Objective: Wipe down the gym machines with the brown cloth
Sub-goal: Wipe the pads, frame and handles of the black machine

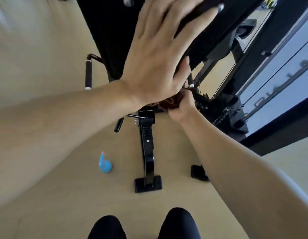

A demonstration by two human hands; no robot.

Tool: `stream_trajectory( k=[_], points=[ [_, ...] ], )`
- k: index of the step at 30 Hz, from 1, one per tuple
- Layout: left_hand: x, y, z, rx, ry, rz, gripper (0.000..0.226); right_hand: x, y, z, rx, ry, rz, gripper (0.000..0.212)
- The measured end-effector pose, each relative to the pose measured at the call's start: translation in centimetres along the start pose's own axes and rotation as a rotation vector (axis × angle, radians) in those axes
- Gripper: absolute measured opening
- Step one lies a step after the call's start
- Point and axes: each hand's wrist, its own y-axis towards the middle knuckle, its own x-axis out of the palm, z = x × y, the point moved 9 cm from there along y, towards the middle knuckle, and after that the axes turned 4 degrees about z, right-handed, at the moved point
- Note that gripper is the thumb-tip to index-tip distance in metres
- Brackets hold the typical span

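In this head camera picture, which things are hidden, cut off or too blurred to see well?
- Brown cloth: mostly hidden by the left hand and the right hand gripping it.
- Black machine pad: its top is cut off by the upper edge, and the left hand covers part of it.
- Left fingertips: motion blurred.
- Blue spray bottle: too small for any label to be read.
- Right handle: largely behind the hands.

Spray bottle [105,164]: on floor [46,57] — left of machine's base leg [148,152]
Knees [144,225]: nearest — before the leg
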Motion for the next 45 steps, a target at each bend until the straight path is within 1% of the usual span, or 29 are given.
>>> stream_trajectory(
  k=[1,3,4,5,7,10,14,16,18,19,20,22,23,24,25,26,27,28,29,30,32,33,35,36,38,40,42,44,45],
  points=[
    [-0.9,-0.2,1.0,0.050,-0.072,0.005,0.057,-0.1,-1.2,0.1,0.056,0.018,-0.048,0.026],
    [-2.2,0.6,0.7,-0.023,-0.146,-0.127,0.055,0.3,-4.5,-1.1,0.135,0.018,-0.110,0.033],
    [-2.7,1.3,0.6,-0.025,-0.193,-0.204,0.054,0.4,-6.8,-1.2,0.197,0.034,-0.139,0.039],
    [-2.6,0.2,0.8,-0.028,-0.261,-0.218,0.054,0.2,-8.0,-0.6,0.229,0.019,-0.180,0.043],
    [-3.8,-1.9,1.0,-0.091,-0.356,-0.325,0.056,0.8,-11.6,-0.7,0.337,0.001,-0.217,0.040],
    [-6.0,-4.9,-0.5,-0.282,-0.425,-0.438,0.058,1.7,-16.1,-1.3,0.414,0.027,-0.180,0.037],
    [-9.7,-5.6,-4.3,-0.599,-0.378,-0.476,0.049,4.3,-20.5,-4.4,0.405,0.300,-0.068,0.047],
    [-10.4,-4.9,-5.3,-0.722,-0.420,-0.454,0.043,4.8,-22.9,-6.8,0.299,0.357,-0.011,0.041],
    [-10.8,-3.6,-6.0,-0.829,-0.469,-0.432,0.041,5.2,-25.6,-9.0,0.149,0.306,0.014,0.029],
    [-11.4,-2.4,-6.4,-0.849,-0.481,-0.409,0.042,5.2,-27.2,-10.6,0.011,0.254,0.053,0.026],
    [-11.9,-1.0,-6.7,-0.838,-0.491,-0.376,0.041,5.3,-29.1,-13.0,-0.174,0.217,0.088,0.024],
    [-12.9,1.9,-7.5,-0.761,-0.462,-0.313,0.036,6.0,-32.2,-18.7,-0.580,0.092,0.151,0.021],
    [-13.1,3.0,-8.0,-0.726,-0.440,-0.289,0.033,6.6,-32.6,-20.9,-0.743,-0.047,0.192,0.024],
    [-13.2,3.8,-8.6,-0.714,-0.426,-0.271,0.032,7.8,-32.2,-22.8,-0.872,-0.263,0.214,0.032],
    [-13.5,4.4,-9.2,-0.713,-0.405,-0.246,0.032,9.6,-31.0,-24.0,-0.981,-0.548,0.181,0.042],
    [-13.8,4.8,-9.8,-0.715,-0.376,-0.213,0.033,11.9,-29.3,-24.0,-1.055,-0.887,0.105,0.050],
    [-14.2,5.2,-10.3,-0.716,-0.342,-0.174,0.034,13.9,-27.5,-23.0,-1.107,-1.216,0.029,0.056],
    [-14.5,5.6,-10.8,-0.721,-0.314,-0.128,0.035,15.1,-26.1,-21.9,-1.146,-1.465,-0.024,0.061],
    [-14.8,6.1,-11.4,-0.737,-0.296,-0.076,0.035,16.0,-25.0,-20.9,-1.177,-1.608,-0.060,0.065],
    [-14.9,6.5,-12.1,-0.771,-0.290,-0.027,0.035,16.6,-24.7,-20.3,-1.210,-1.672,-0.101,0.069],
    [-14.6,7.8,-13.7,-0.838,-0.278,0.040,0.036,18.1,-25.3,-20.1,-1.322,-1.712,-0.201,0.072],
    [-14.0,8.5,-14.6,-0.852,-0.277,0.030,0.037,18.7,-25.7,-20.3,-1.363,-1.725,-0.258,0.072],
    [-12.5,10.0,-15.8,-0.858,-0.276,-0.055,0.039,18.7,-25.5,-21.0,-1.377,-1.748,-0.346,0.072],
    [-11.4,10.6,-16.3,-0.863,-0.287,-0.114,0.042,18.1,-25.1,-21.7,-1.361,-1.751,-0.359,0.073],
    [-8.8,11.7,-16.6,-0.881,-0.328,-0.248,0.048,15.8,-23.9,-23.8,-1.325,-1.718,-0.302,0.072],
    [-6.8,12.3,-16.4,-0.869,-0.341,-0.347,0.044,13.5,-22.9,-25.8,-1.275,-1.640,-0.226,0.069],
    [-5.3,12.1,-16.2,-0.883,-0.387,-0.404,0.038,12.3,-22.1,-26.8,-1.233,-1.598,-0.170,0.066],
    [-4.5,11.0,-15.8,-0.916,-0.373,-0.477,0.044,12.5,-21.7,-26.7,-1.223,-1.579,-0.142,0.064],
    [-4.4,10.5,-15.8,-0.930,-0.346,-0.476,0.048,13.0,-21.8,-26.5,-1.238,-1.583,-0.138,0.063]
  ],
)
